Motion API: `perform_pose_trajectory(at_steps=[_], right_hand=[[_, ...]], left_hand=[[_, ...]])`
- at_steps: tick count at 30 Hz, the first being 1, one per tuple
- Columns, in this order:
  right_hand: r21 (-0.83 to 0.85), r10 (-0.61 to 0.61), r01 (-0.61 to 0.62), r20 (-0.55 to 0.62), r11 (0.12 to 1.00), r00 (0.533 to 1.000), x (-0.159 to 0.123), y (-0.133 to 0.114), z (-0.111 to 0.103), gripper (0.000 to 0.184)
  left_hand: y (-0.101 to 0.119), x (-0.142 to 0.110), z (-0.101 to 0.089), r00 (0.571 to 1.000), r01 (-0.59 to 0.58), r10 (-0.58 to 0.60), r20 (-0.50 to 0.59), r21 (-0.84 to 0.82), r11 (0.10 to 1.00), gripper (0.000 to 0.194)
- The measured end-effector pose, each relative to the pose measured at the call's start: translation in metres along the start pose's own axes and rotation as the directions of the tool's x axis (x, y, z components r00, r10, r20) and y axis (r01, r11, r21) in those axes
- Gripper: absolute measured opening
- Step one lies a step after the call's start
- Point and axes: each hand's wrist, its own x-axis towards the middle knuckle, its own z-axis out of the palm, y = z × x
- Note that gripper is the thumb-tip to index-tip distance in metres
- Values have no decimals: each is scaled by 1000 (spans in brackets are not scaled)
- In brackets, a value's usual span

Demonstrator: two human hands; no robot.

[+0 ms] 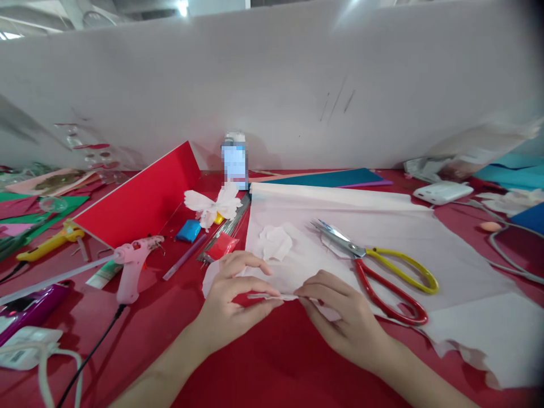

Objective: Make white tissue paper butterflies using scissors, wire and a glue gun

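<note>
My left hand (236,292) and my right hand (338,309) meet low in the middle of the view, both pinching a small folded piece of white tissue paper (272,296) between thumb and fingers. The piece lies at the near edge of a large white tissue sheet (425,238) spread on the red table (263,362). Cut white paper petals (276,242) rest on the sheet just beyond my hands. Scissors (382,272) with one red and one yellow handle lie to the right of my right hand, blades pointing left.
A pink glue gun (134,263) stands at the left with its cord trailing toward me. Behind it are a red card (140,201), a white paper flower (212,205), wire stems (227,226), a bottle (235,161), coloured sheets and a white wall.
</note>
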Motion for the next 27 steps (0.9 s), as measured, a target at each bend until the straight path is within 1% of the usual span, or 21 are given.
perform_pose_trajectory(at_steps=[2, 5, 7, 10, 12, 14, 16, 19, 23, 25, 27], right_hand=[[59, 76, -76, 1, 995, 997, 0, -1, -1, 17], [129, 222, -225, 37, 966, 974, 1, -5, -2, 11], [174, 321, -327, 65, 929, 945, 2, -6, -2, 13], [251, 444, -455, 101, 855, 890, 4, -8, -1, 16], [291, 506, -520, 126, 803, 853, 5, -8, 1, 17], [328, 554, -568, 147, 755, 820, 6, -8, 1, 19], [377, 585, -598, 165, 707, 794, 6, -7, 2, 20], [456, 601, -617, 202, 642, 774, 5, -5, 4, 23], [536, 610, -641, 267, 549, 746, 3, 0, 9, 27], [573, 617, -655, 300, 493, 727, 3, 1, 11, 28], [591, 632, -665, 311, 457, 710, 3, 1, 11, 30]], left_hand=[[-2, 0, 0, 997, 75, -75, 1, -28, 997, 3], [-7, -1, 1, 974, 222, -224, -13, -111, 969, 13], [-10, -1, 2, 953, 297, -304, -19, -164, 941, 16], [-12, -1, 2, 926, 369, -377, -5, -195, 909, 17], [-11, 0, 2, 905, 423, -426, 26, -180, 888, 19], [-9, 1, 1, 879, 476, -470, 79, -166, 863, 22], [-8, 2, 1, 855, 517, -497, 146, -169, 839, 21], [-9, 1, 4, 845, 529, -490, 214, -202, 824, 13], [-12, 1, 5, 853, 515, -463, 240, -250, 820, 15], [-13, 1, 4, 853, 513, -461, 242, -239, 824, 19], [-13, 2, 3, 850, 518, -469, 239, -216, 828, 21]])
